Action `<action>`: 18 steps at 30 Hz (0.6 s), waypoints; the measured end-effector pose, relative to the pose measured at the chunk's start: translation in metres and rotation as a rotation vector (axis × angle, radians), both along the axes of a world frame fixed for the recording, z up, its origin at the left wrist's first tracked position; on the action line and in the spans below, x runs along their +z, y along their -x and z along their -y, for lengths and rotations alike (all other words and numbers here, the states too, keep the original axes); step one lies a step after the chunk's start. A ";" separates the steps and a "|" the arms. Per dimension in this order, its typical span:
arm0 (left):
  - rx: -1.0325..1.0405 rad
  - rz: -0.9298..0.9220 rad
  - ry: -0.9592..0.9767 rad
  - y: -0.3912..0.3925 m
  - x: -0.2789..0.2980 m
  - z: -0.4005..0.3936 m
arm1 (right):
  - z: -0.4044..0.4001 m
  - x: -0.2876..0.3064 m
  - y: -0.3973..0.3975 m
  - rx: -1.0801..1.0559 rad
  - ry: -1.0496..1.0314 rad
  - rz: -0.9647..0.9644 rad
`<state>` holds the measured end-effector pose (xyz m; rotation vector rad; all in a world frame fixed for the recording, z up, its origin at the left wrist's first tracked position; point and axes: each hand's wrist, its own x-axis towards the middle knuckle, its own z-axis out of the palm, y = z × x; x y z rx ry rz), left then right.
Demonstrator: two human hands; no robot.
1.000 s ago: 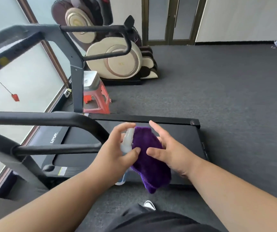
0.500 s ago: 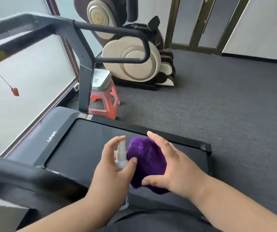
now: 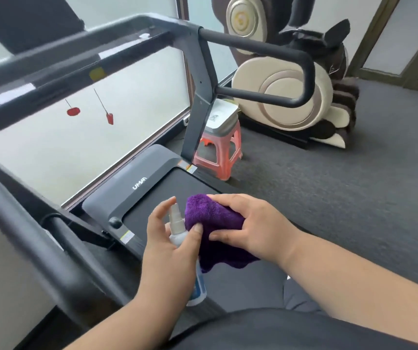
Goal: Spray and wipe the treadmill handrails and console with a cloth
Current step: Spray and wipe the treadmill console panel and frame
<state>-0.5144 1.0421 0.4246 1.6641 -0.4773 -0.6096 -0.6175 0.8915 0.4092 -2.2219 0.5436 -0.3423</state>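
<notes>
Head view shows the purple cloth [image 3: 213, 218] bunched in the right hand [image 3: 251, 226], whose fingers [image 3: 222, 234] curl over it and grip it above the treadmill belt [image 3: 152, 198]. Touching the cloth, the small spray bottle [image 3: 177, 228] stands upright in the left hand [image 3: 170, 251]; thumb and fingers wrap its body, the index finger is raised beside the nozzle. Dark handrails [image 3: 266, 54] rise on both sides. Behind stand a pink stool [image 3: 218, 157] and a massage chair [image 3: 291, 97] on grey carpet [image 3: 354, 185].
</notes>
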 end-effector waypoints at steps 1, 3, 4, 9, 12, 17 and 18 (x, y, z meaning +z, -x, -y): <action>0.028 -0.006 -0.013 0.000 -0.003 0.009 | 0.013 -0.003 -0.004 0.040 -0.008 -0.007; 0.069 -0.003 -0.048 0.001 -0.005 0.031 | 0.044 -0.008 -0.012 0.112 -0.031 -0.015; 0.089 -0.002 -0.067 0.002 -0.005 0.045 | 0.060 -0.012 -0.015 0.138 -0.052 -0.012; 0.161 0.023 -0.161 0.003 0.006 0.130 | 0.159 -0.017 -0.031 0.304 -0.096 -0.040; 0.191 0.035 -0.222 0.007 0.031 0.183 | 0.217 0.003 -0.035 0.368 -0.127 -0.062; 0.263 0.033 -0.240 0.019 0.087 0.248 | 0.288 0.061 -0.034 0.429 -0.145 -0.085; 0.272 0.032 -0.236 0.019 0.098 0.256 | 0.297 0.073 -0.035 0.440 -0.141 -0.083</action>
